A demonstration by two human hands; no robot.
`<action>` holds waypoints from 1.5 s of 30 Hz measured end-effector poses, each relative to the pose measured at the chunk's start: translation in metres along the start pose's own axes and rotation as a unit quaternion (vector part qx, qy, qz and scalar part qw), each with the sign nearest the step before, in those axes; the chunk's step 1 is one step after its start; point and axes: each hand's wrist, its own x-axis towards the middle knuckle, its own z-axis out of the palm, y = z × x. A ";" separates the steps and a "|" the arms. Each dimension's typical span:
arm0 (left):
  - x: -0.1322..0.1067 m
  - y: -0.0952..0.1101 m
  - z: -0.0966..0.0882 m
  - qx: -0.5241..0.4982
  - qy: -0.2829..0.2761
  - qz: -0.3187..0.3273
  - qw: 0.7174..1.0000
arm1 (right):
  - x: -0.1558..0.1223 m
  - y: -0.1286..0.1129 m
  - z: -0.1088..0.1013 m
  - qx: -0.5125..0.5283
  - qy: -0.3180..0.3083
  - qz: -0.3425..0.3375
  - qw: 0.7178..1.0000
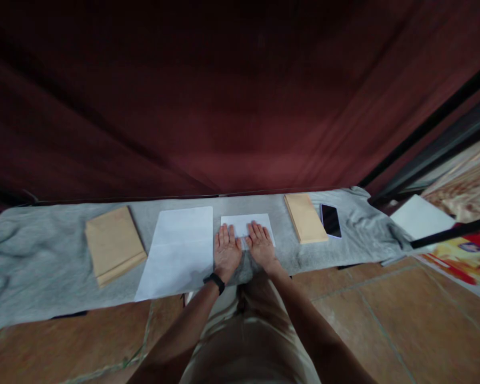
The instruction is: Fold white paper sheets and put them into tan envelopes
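Observation:
My left hand (227,250) lies flat with fingers stretched out on the left part of a small white sheet of paper (248,220), which looks folded. On the right part of the same paper, my right hand (261,244) also presses flat, fingers extended. The palms cover much of the paper's near edge. Just left of my left hand lies a large white sheet (182,248) with a faint crease across it. To the right of my right hand sits a stack of tan envelopes (305,217).
A grey cloth (264,205) covers the narrow bench. More tan envelopes (114,240) lie at the left, and a phone (330,220) lies at the right. A dark red panel (232,133) rises behind. Colourful packaging (470,256) and a white sheet (422,216) are at far right.

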 end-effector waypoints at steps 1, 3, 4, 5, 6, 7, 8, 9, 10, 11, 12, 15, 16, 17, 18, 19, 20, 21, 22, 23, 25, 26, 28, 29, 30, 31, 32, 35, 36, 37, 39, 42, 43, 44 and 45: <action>-0.001 0.000 0.001 -0.003 0.005 -0.004 1.000 | -0.004 0.006 -0.002 -0.005 0.007 0.010 1.000; -0.002 -0.001 0.003 -0.011 0.016 -0.012 1.000 | -0.012 0.018 -0.005 -0.016 0.020 0.034 0.999; -0.003 -0.002 0.004 -0.014 0.021 -0.016 1.000 | -0.017 0.024 -0.007 -0.020 0.027 0.049 0.998; -0.004 -0.002 0.005 -0.017 0.025 -0.019 0.999 | -0.022 0.029 -0.008 -0.023 0.032 0.064 0.997; -0.004 -0.003 0.004 -0.019 0.025 -0.023 0.999 | -0.027 0.033 -0.010 -0.025 0.038 0.079 0.996; -0.002 -0.004 0.003 -0.021 0.020 -0.028 0.999 | -0.031 0.036 -0.011 -0.028 0.042 0.094 0.994; 0.000 -0.005 0.001 -0.022 0.012 -0.033 0.999 | -0.035 0.039 -0.012 -0.031 0.045 0.105 0.993; 0.005 -0.006 -0.001 -0.022 0.002 -0.034 0.999 | -0.039 0.041 -0.013 -0.033 0.046 0.114 0.992; 0.011 -0.006 -0.004 -0.023 -0.005 -0.030 0.999 | -0.041 0.042 -0.014 -0.035 0.046 0.119 0.991; 0.018 -0.006 -0.008 -0.023 -0.011 -0.019 0.999 | -0.043 0.042 -0.015 -0.036 0.045 0.123 0.991; 0.027 -0.006 -0.011 -0.023 -0.014 -0.002 1.000 | -0.044 0.042 -0.016 -0.036 0.043 0.124 0.991; 0.054 -0.005 -0.020 -0.017 -0.040 0.045 0.998 | -0.043 0.040 -0.018 -0.031 0.041 0.127 0.991; 0.062 -0.005 -0.022 -0.012 -0.057 0.054 0.997 | -0.043 0.040 -0.019 -0.029 0.041 0.129 0.990; 0.069 -0.006 -0.024 -0.007 -0.073 0.060 0.995 | -0.042 0.039 -0.020 -0.026 0.040 0.131 0.990; 0.075 -0.007 -0.026 -0.004 -0.087 0.065 0.994 | -0.041 0.039 -0.020 -0.024 0.039 0.133 0.990; 0.080 -0.008 -0.028 -0.002 -0.097 0.070 0.993 | -0.041 0.039 -0.020 -0.021 0.038 0.135 0.990; 0.085 -0.010 -0.029 -0.001 -0.104 0.074 0.992 | -0.041 0.039 -0.021 -0.019 0.036 0.137 0.990; 0.090 -0.012 -0.031 0.000 -0.109 0.079 0.991 | -0.040 0.039 -0.021 -0.016 0.034 0.138 0.990; 0.095 -0.014 -0.033 0.000 -0.117 0.085 0.989 | -0.040 0.039 -0.021 -0.014 0.033 0.138 0.990; 0.100 -0.016 -0.035 0.000 -0.126 0.091 0.988 | -0.040 0.039 -0.022 -0.012 0.032 0.138 0.990; 0.111 -0.020 -0.039 -0.002 -0.146 0.100 0.984 | -0.040 0.038 -0.023 -0.010 0.031 0.140 0.990; 0.116 -0.021 -0.041 -0.005 -0.156 0.103 0.982 | -0.039 0.038 -0.024 -0.011 0.030 0.142 0.989; 0.125 -0.022 -0.044 -0.011 -0.176 0.105 0.979 | -0.039 0.037 -0.026 -0.013 0.027 0.144 0.989; 0.129 -0.023 -0.044 -0.015 -0.183 0.104 0.977 | -0.039 0.037 -0.027 -0.014 0.026 0.144 0.989; 0.132 -0.023 -0.044 -0.018 -0.189 0.102 0.976 | -0.039 0.037 -0.027 -0.014 0.025 0.142 0.989; 0.135 -0.022 -0.044 -0.022 -0.194 0.098 0.976 | -0.038 0.037 -0.028 -0.014 0.026 0.140 0.990; 0.136 -0.022 -0.043 -0.026 -0.197 0.094 0.976 | -0.038 0.037 -0.028 -0.014 0.027 0.138 0.990; 0.138 -0.024 -0.041 -0.045 -0.201 0.081 0.975 | -0.038 0.036 -0.029 -0.013 0.034 0.137 0.990; 0.138 -0.026 -0.040 -0.055 -0.202 0.076 0.975 | -0.038 0.036 -0.029 -0.013 0.035 0.138 0.990; 0.138 -0.028 -0.039 -0.066 -0.203 0.071 0.974 | -0.038 0.036 -0.029 -0.013 0.034 0.140 0.990; 0.137 -0.035 -0.039 -0.093 -0.210 0.056 0.972 | -0.038 0.035 -0.028 -0.014 0.031 0.144 0.989; 0.134 -0.046 -0.040 -0.139 -0.228 0.032 0.963 | -0.038 0.037 -0.029 -0.005 0.031 0.147 0.989; 0.132 -0.050 -0.041 -0.155 -0.236 0.025 0.959 | -0.039 0.038 -0.030 0.001 0.034 0.146 0.989; 0.130 -0.054 -0.043 -0.172 -0.243 0.019 0.955 | -0.040 0.039 -0.031 0.010 0.040 0.143 0.989; 0.127 -0.058 -0.044 -0.189 -0.248 0.013 0.950 | -0.042 0.040 -0.032 0.019 0.045 0.134 0.990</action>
